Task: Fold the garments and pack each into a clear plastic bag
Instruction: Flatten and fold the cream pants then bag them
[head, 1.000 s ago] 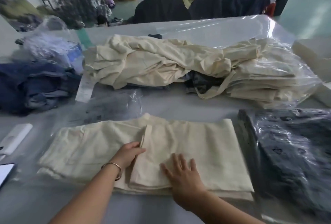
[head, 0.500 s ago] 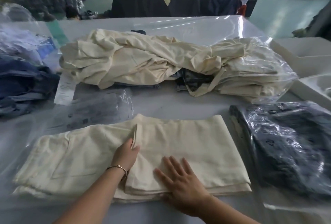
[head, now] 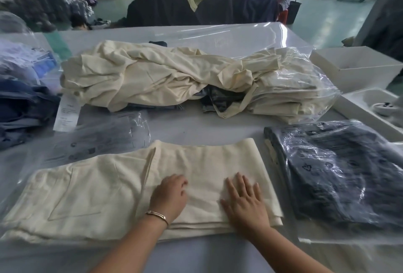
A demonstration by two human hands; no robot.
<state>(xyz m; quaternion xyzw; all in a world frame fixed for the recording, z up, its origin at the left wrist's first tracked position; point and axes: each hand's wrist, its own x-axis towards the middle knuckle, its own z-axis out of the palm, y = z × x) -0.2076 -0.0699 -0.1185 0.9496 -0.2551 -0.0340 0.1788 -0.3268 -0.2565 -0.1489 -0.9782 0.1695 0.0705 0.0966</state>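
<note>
Left hand (head: 169, 196) has slid off the fold edge toward the near middle of the cream garment (head: 202, 176); right hand (head: 245, 199) shifted slightly right. Both lie flat on the folded upper layer, fingers straight, pressing, gripping nothing, a short gap between them. Garment sits at the near edge of the table (head: 192, 126), its left part lying over a clear plastic bag (head: 102, 139) (bracelet (head: 157, 215) on left wrist). Just right: bagged dark garment (head: 340, 170). Behind: loose cream pile (head: 157, 72) touching bagged cream stack (head: 290, 89). Far left: blue denim heap (head: 21, 107). Far right: white box (head: 357, 67).
</note>
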